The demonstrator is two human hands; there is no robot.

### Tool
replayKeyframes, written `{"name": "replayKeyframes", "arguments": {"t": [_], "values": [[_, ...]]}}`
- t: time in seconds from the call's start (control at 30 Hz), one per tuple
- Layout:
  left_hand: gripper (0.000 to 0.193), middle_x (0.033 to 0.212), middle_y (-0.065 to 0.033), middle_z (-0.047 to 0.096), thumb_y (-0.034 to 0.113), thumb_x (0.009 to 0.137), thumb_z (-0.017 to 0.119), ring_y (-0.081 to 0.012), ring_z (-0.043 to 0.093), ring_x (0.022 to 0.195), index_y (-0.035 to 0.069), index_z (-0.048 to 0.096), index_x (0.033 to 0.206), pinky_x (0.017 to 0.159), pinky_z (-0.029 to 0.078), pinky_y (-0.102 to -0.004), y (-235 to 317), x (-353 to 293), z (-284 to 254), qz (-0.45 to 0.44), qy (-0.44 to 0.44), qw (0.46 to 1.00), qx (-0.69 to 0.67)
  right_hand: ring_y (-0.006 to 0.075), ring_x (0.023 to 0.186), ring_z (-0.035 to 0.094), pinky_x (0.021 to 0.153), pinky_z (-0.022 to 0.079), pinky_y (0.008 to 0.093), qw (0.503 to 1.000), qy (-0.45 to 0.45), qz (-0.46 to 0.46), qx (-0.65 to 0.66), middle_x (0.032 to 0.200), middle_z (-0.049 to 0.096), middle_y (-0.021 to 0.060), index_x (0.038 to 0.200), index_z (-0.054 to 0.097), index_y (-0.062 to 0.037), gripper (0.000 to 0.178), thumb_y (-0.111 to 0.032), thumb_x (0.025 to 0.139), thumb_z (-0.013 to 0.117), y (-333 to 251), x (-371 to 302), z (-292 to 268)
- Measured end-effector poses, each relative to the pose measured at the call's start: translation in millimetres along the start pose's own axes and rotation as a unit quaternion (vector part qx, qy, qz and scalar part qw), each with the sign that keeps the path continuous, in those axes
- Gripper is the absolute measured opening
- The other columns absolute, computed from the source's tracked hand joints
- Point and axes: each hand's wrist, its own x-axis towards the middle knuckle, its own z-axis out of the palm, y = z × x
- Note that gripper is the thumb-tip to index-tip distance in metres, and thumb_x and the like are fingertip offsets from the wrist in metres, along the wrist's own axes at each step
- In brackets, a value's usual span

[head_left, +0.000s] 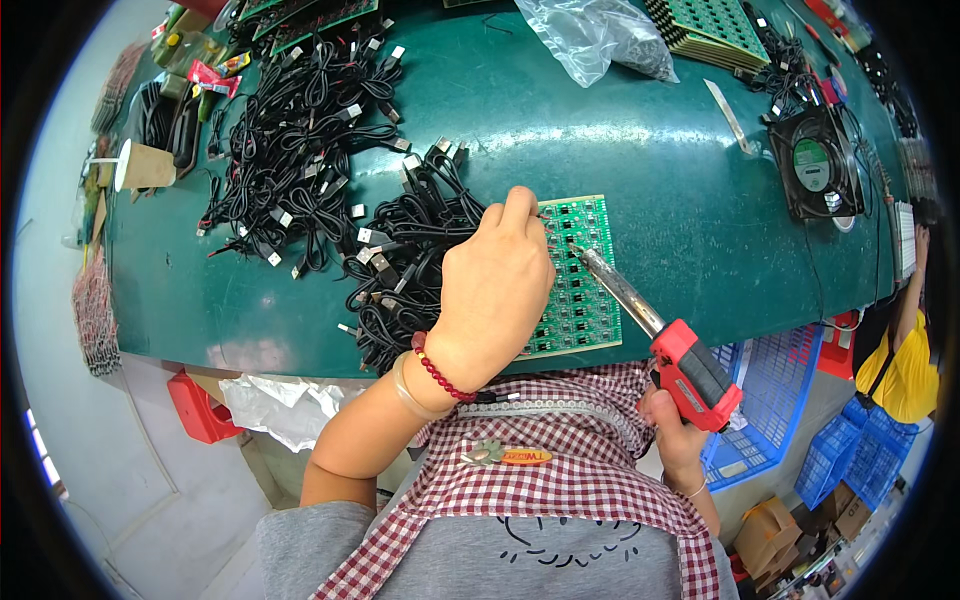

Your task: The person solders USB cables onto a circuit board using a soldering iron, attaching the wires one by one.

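Observation:
A green circuit board panel (pixel 592 325) lies on the table in front of me, lined with rows of small black parts. My left hand (pixel 497 285) rests over the board's left side, fingers pinched together near its far edge; what they hold is hidden. In my right hand (pixel 676 430) is a red and black soldering iron (pixel 697 375), gripped by the handle. Its metal tip reaches the upper middle of the board, close to my left fingers. Black USB cables (pixel 425 215) lie bunched just left of the board, partly behind my left hand and wrist.
A larger heap of black USB cables (pixel 290 140) covers the left of the green table (pixel 680 200). A clear plastic bag (pixel 600 40), stacked circuit boards (pixel 708 30), a blade (pixel 728 115) and a black fan (pixel 815 165) lie farther off. Blue crates (pixel 765 400) stand at the lower right.

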Motion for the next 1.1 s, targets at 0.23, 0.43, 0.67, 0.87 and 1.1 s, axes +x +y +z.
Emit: {"name": "replayKeyframes", "arguments": {"t": [0.23,0.43,0.67,0.87,1.1], "values": [[0.010,0.100,-0.0044,0.055,0.005,0.072,0.064,-0.0193,0.061,0.082,0.001,0.056,0.074,0.058,0.052,-0.0322,0,-2,0,0.001,0.019,1.000,-0.014,0.0087,0.073,0.051,0.065,0.043,0.0261,0.999,-0.004,0.015,0.030,0.082,0.057,0.0011,0.101,0.060,0.0007,0.017,-0.007,0.087,0.063,0,-2,0],[0.011,0.100,-0.0034,0.055,0.006,0.072,0.065,-0.0181,0.061,0.083,0.003,0.054,0.073,0.055,0.051,-0.0313,0,-4,-3,0.014,0.021,0.999,-0.043,0.0087,0.073,0.052,0.065,0.043,0.0261,0.997,-0.012,0.034,0.074,0.082,0.057,0.0013,0.102,0.060,0.0009,0.017,-0.006,0.087,0.064,13,-12,-6],[0.012,0.102,-0.0026,0.054,0.006,0.071,0.066,-0.0171,0.059,0.084,0.003,0.054,0.075,0.052,0.051,-0.0296,1,-5,1,0.020,0.022,0.999,-0.015,0.0127,0.079,0.056,0.070,0.046,0.0290,1.000,-0.007,0.027,-0.012,0.091,0.061,0.0045,0.101,0.062,0.0006,0.020,-0.007,0.084,0.067,20,-16,-8],[0.012,0.102,-0.0025,0.054,0.006,0.071,0.066,-0.0171,0.058,0.084,0.003,0.055,0.075,0.052,0.051,-0.0297,1,-5,-1,0.021,0.011,1.000,-0.016,0.0137,0.080,0.056,0.071,0.046,0.0296,0.999,-0.030,0.011,-0.024,0.090,0.060,0.0045,0.103,0.061,0.0008,0.021,-0.007,0.084,0.066,23,-14,-8],[0.012,0.103,-0.0027,0.055,0.006,0.071,0.066,-0.0176,0.059,0.085,0.004,0.056,0.076,0.053,0.051,-0.0301,-1,-5,-2,0.035,0.016,0.999,-0.031,0.0148,0.082,0.056,0.071,0.046,0.0305,0.998,-0.035,0.040,0.040,0.092,0.059,0.0064,0.100,0.061,0.0002,0.020,-0.009,0.083,0.067,20,-19,-9]]}}
